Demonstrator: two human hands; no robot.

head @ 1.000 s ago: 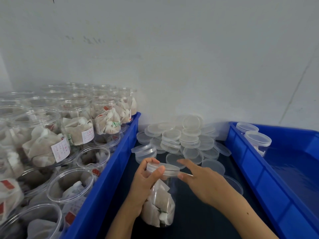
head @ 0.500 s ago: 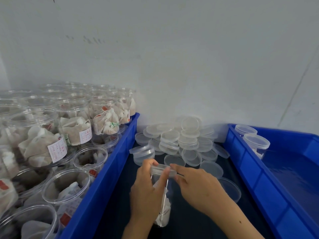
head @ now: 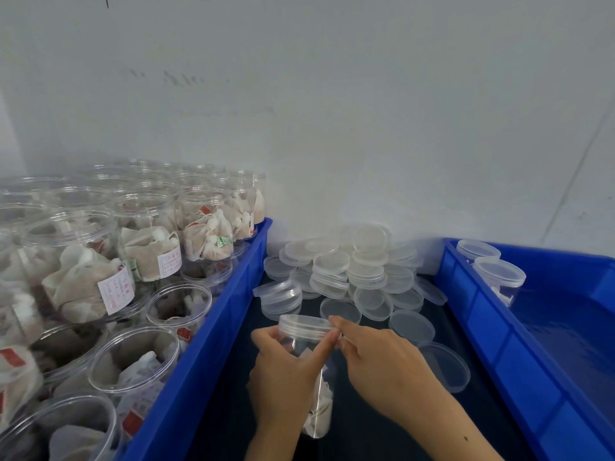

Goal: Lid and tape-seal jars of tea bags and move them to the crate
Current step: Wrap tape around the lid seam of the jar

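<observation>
Left hand [head: 283,374] wrapped around lidded jar [head: 304,347], right hand [head: 382,361] pinching something unclear at its rim.

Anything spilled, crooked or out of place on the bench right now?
No spills. The clear plastic lids lie in a loose heap against the wall, several tilted or on edge. The lid on the clear jar held in both hands sits level.

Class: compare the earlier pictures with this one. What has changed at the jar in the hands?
The left hand still grips the jar, now turned more upright. The right hand stays pinched at its lid. The loose lids and both crates look unchanged.
</observation>
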